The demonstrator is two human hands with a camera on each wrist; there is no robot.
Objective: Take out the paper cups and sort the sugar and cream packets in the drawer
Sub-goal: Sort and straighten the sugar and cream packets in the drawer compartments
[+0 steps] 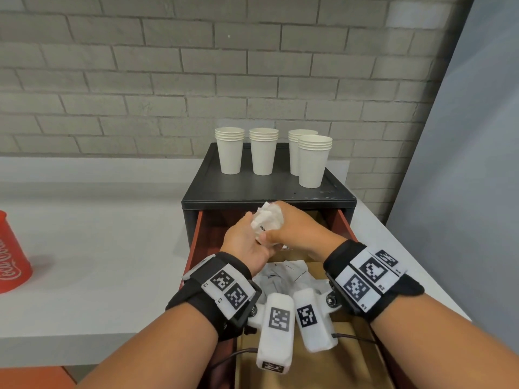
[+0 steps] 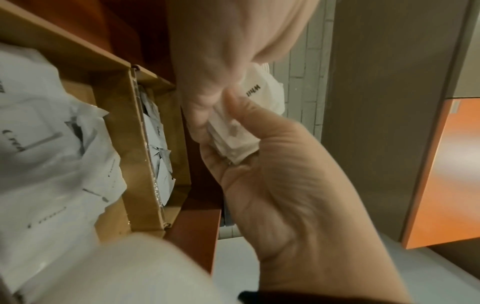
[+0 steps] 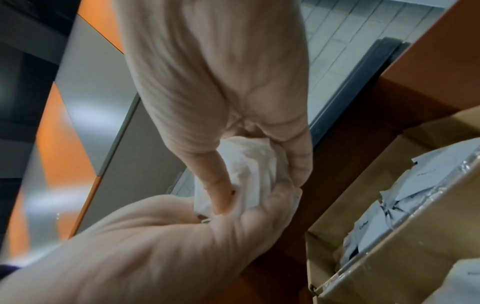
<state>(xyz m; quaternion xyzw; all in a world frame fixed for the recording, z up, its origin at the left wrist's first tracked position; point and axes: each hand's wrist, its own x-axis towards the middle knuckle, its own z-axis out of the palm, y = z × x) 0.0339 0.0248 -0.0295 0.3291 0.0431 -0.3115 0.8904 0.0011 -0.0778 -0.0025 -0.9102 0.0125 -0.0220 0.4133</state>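
head view, both hands [image 1: 269, 234] gripping packets [image 1: 266, 220]

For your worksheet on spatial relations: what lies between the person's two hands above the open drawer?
A bunch of white packets, gripped by the left hand and the right hand together. The head view shows it; both wrist views confirm it.
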